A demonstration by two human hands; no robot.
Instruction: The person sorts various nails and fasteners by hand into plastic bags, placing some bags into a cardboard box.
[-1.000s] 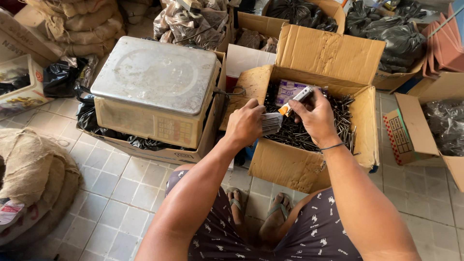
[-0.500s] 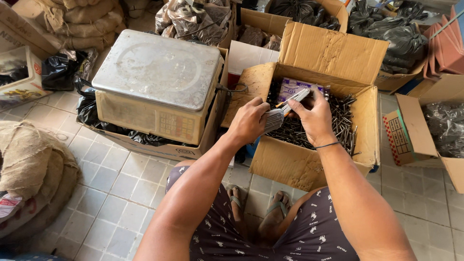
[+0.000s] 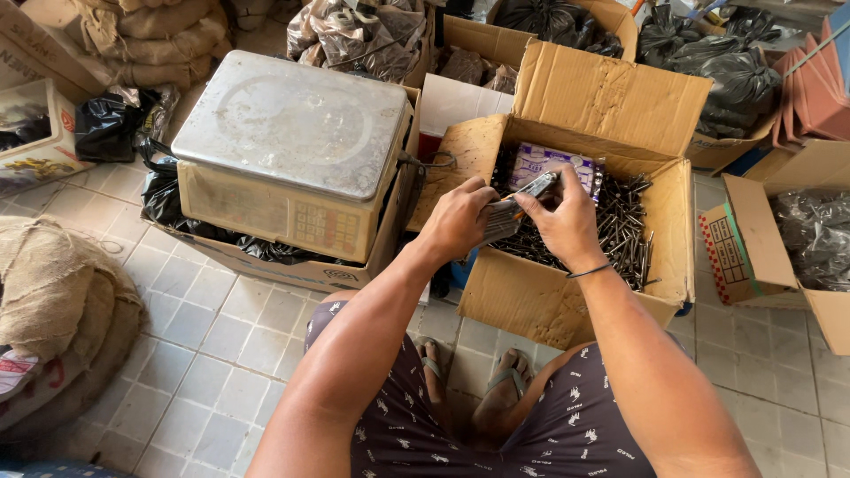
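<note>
My left hand grips a bundle of grey nails held level over the near edge of an open cardboard box. My right hand is closed on a few more nails and presses them against the bundle's far end. Below both hands the box holds a heap of loose dark nails and a small purple and white packet at the back.
A metal-topped weighing scale with a keypad sits on a carton to the left. Burlap sacks lie at left, black plastic bags and more cartons behind and right. My sandalled feet rest on grey floor tiles.
My right hand has come down and left, bringing its nails from raised above the box onto the bundle in my left hand. The camera shifted slightly.
</note>
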